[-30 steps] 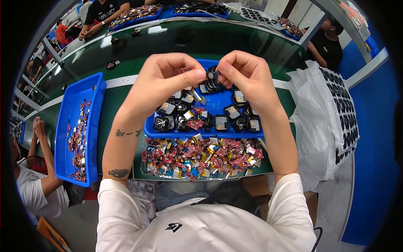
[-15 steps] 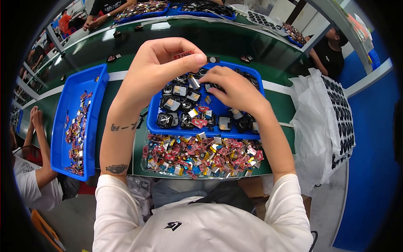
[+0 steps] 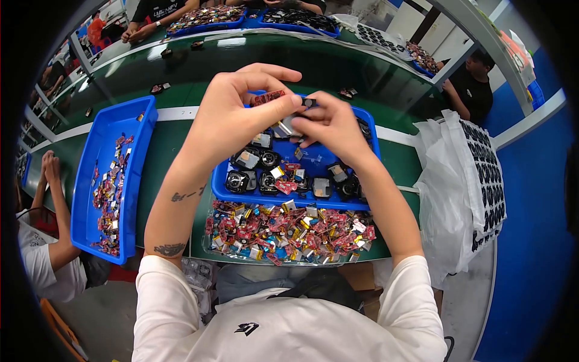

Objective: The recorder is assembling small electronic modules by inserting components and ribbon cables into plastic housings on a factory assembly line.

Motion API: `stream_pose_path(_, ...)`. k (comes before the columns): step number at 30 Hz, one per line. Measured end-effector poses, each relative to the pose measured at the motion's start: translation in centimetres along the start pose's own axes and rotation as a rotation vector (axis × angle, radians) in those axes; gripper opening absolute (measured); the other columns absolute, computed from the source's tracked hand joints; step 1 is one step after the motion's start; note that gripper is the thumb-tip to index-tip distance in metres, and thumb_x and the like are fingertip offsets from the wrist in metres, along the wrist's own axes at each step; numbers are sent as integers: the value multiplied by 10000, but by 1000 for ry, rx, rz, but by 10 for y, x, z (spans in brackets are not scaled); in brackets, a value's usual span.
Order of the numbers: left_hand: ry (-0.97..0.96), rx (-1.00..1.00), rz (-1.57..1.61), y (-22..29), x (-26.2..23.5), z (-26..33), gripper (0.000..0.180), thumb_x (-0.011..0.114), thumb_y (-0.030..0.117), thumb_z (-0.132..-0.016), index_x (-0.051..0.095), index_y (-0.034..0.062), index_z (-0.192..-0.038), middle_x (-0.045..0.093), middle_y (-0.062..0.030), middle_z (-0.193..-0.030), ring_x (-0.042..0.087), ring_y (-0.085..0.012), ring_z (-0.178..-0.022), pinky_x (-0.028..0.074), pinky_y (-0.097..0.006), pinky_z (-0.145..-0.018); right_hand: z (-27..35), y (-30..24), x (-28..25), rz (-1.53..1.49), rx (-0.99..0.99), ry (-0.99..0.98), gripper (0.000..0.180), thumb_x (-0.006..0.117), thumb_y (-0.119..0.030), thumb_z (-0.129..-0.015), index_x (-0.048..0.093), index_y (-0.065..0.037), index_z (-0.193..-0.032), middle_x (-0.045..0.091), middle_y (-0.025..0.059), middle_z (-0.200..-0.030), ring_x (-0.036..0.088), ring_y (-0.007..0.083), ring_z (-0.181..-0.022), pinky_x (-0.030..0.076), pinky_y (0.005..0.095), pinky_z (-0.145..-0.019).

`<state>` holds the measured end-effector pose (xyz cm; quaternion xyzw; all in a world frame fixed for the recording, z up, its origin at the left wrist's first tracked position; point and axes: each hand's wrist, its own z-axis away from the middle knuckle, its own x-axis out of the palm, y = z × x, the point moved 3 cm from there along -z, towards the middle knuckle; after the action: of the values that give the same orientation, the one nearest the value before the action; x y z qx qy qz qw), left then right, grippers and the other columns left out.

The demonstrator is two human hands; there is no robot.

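Observation:
My left hand point(image 3: 232, 111) is raised over the far side of a blue tray point(image 3: 220, 192), closed in a pinch on a red circuit board point(image 3: 267, 98). A small black part point(image 3: 310, 102) juts out at the board's right, by my fingertips. Below it, a silver flat battery point(image 3: 286, 127) meets the fingers of my right hand point(image 3: 335, 128), which are closed on it, slightly blurred. In the tray lie several black round-faced casings point(image 3: 269, 158) and a few loose red boards point(image 3: 286, 186). My hands hide the tray's far part.
A clear tray heaped with red boards and batteries point(image 3: 289, 232) lies nearest me. To the left stands a long blue bin point(image 3: 86, 181) with more boards. White sheeting and stacked black parts point(image 3: 482, 175) are at right. Co-workers sit around the green conveyor point(image 3: 199, 66).
My right hand has risen from the casings in the tray and come to my left hand, meeting the held board and battery. My left hand has lowered slightly.

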<state>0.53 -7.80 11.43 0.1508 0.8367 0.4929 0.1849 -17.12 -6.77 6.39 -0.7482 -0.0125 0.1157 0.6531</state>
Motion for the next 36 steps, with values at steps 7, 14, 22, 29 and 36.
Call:
stream_pose_path(7,43,24,-333,-4,15,1,131,683,138,-772,687,7,-769,636,-109,-1134,550,-123,-910,433,-238,-718,23,-26,-1,-156,-95,70,291,644,3,-799,585,34,-1082,649,71,-865,630,90,-739,527,206,-647)
stream_pose_path(14,51,21,-439,-8,19,-1,141,687,135,-773,694,-5,-790,646,-130,-1103,580,-155,-975,455,-259,-786,29,-30,0,-24,-182,110,252,625,-13,-813,603,32,-1060,659,66,-851,634,84,-740,512,206,-638)
stream_pose_path(22,84,-58,-212,-13,20,-1,170,667,136,-780,692,-31,-802,655,-173,-1059,635,-167,-790,521,-280,-675,30,-30,4,-43,-249,179,197,614,-28,-840,609,38,-1026,672,83,-849,647,95,-748,525,217,-652)
stream_pose_path(29,128,-38,-178,-8,23,3,181,699,164,-775,717,0,-852,695,-121,-912,629,-120,-712,480,-245,-609,30,-30,-3,38,-362,298,131,619,-29,-838,630,31,-954,673,73,-810,637,77,-739,518,204,-642)
stream_pose_path(36,110,-43,-337,1,24,4,154,726,159,-758,712,8,-784,673,-52,-780,580,-52,-682,425,-200,-574,29,-32,-9,-180,-243,320,117,646,-40,-821,653,20,-921,669,59,-807,615,62,-693,496,192,-597)
